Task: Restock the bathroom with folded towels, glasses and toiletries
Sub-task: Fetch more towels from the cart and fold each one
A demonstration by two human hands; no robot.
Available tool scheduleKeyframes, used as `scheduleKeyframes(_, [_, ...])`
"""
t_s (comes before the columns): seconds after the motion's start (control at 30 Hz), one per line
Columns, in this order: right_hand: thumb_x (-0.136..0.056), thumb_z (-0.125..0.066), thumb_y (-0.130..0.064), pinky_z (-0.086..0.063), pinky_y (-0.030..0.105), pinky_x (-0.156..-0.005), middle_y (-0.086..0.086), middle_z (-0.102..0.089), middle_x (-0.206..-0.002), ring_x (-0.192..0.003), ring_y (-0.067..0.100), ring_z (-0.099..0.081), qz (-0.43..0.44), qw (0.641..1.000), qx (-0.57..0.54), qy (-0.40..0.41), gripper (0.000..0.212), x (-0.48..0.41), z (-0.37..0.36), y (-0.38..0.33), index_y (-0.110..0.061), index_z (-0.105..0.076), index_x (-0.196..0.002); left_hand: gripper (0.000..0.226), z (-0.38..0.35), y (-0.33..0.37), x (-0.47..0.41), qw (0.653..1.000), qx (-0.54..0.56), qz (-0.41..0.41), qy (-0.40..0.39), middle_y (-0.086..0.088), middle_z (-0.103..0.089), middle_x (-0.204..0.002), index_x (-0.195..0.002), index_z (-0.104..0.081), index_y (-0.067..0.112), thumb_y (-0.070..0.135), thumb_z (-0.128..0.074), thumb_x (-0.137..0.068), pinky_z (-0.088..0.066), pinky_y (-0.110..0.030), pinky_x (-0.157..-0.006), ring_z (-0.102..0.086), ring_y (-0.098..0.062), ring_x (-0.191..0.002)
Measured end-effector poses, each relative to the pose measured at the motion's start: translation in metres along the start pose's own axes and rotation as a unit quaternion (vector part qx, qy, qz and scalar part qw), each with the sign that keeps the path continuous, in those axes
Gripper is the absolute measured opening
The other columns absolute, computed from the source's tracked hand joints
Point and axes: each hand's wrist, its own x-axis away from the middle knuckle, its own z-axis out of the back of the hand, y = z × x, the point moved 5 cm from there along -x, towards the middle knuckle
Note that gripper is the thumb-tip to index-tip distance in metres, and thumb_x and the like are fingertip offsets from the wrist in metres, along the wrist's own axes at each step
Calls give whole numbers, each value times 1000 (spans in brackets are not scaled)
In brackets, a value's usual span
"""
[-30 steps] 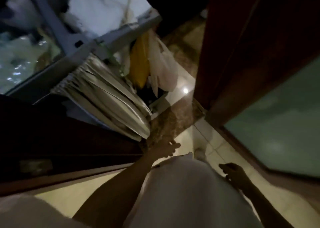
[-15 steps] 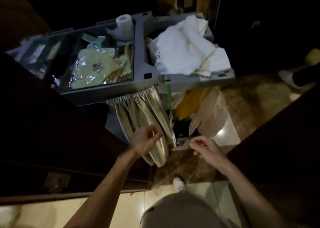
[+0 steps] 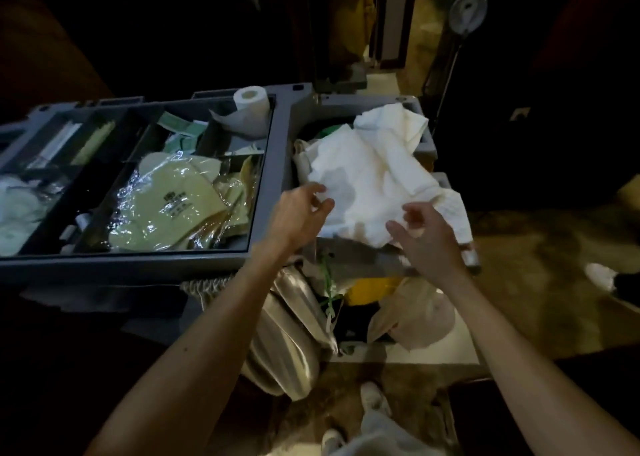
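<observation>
Dim marble floor (image 3: 519, 282), grey housekeeping cart (image 3: 275, 144), rumpled white towels (image 3: 374, 178) in bin

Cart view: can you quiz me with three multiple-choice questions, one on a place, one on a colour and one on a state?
1. Where is the toilet roll?
A on the floor
B at the back of the cart, left of the towels
C under the cart

2. What colour are the towels?
A blue
B black
C white

3. How do the towels lie?
A crumpled in a heap
B in a folded stack
C rolled up

Answers:
1 B, it stands upright in a far compartment.
2 C, the cloth is plainly white.
3 A, creases and loose corners show, with no neat folds.
</observation>
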Motion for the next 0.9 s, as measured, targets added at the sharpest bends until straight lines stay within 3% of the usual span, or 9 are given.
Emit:
scheduleKeyframes(0.07, [-90,-68,-37,-38,29,-91,3,-53,-126,-116,20,-49,9,998,55,-3,44,-28,-3,1,-16,-54,-127,53,-8,-4,-27,1000,-11,25,-5,-12,-68,-123,-144,-51,16,37,-61,-96,-48,-38,-95,-62,-30,-115])
scheduleKeyframes(0.17, [-90,-67,-39,-35,34,-97,8,-50,-132,-122,27,-45,-8,996,85,-24,47,-60,-12,5,-15,-53,-128,59,-15,-7,-54,998,-9,69,-2,-16,-64,-127,-150,-41,16,37,-58,-97,-50,-43,-95,-59,-34,-118])
scheduleKeyframes(0.27, [-89,-67,-42,-36,40,-101,8,-56,-125,-119,30,-47,-16,991,127,-42,44,-85,-19,10,-16,-57,-123,40,-23,-11,-69,993,-1,114,-8,-16,-67,-122,-135,-58,18,33,-56,-98,-50,-42,-89,-61,-36,-115])
scheduleKeyframes(0.37, [-90,-68,-37,-41,36,-91,6,-62,-117,-111,27,-55,-26,992,107,-57,34,-102,-21,7,-15,-63,-115,28,-25,-14,-70,991,10,134,21,-15,-71,-109,-120,-67,18,29,-54,-98,-56,-45,-85,-65,-37,-104])
scheduleKeyframes(0.5, [-92,-68,-26,-40,31,-76,0,-65,-96,-97,24,-60,-15,993,94,-63,13,-111,-24,1,-14,-67,-91,20,-29,-23,-66,991,-5,124,49,-11,-73,-89,-92,-69,16,30,-55,-97,-57,-42,-73,-68,-32,-85])
scheduleKeyframes(0.63, [-90,-70,-21,-36,28,-70,-6,-59,-79,-86,24,-59,13,994,92,-50,12,-118,-23,-6,-13,-66,-82,19,-29,-21,-66,992,-34,96,73,-7,-67,-100,-97,-68,13,28,-56,-98,-45,-34,-67,-62,-21,-86])
scheduleKeyframes(0.73, [-88,-72,-19,-39,29,-70,-5,-60,-78,-81,23,-59,60,995,78,-30,14,-122,-16,-17,-14,-65,-78,17,-16,-15,-65,989,-15,61,135,-8,-62,-102,-98,-66,11,24,-56,-97,-42,-32,-68,-60,-25,-87])
scheduleKeyframes(0.9, [-89,-71,-21,-40,21,-71,-12,-59,-76,-74,8,-55,126,992,12,4,14,-121,-5,-56,-18,-63,-79,12,26,16,-56,972,125,-18,200,7,-57,-81,-96,-59,11,18,-50,-98,-40,-13,-59,-54,0,-70])
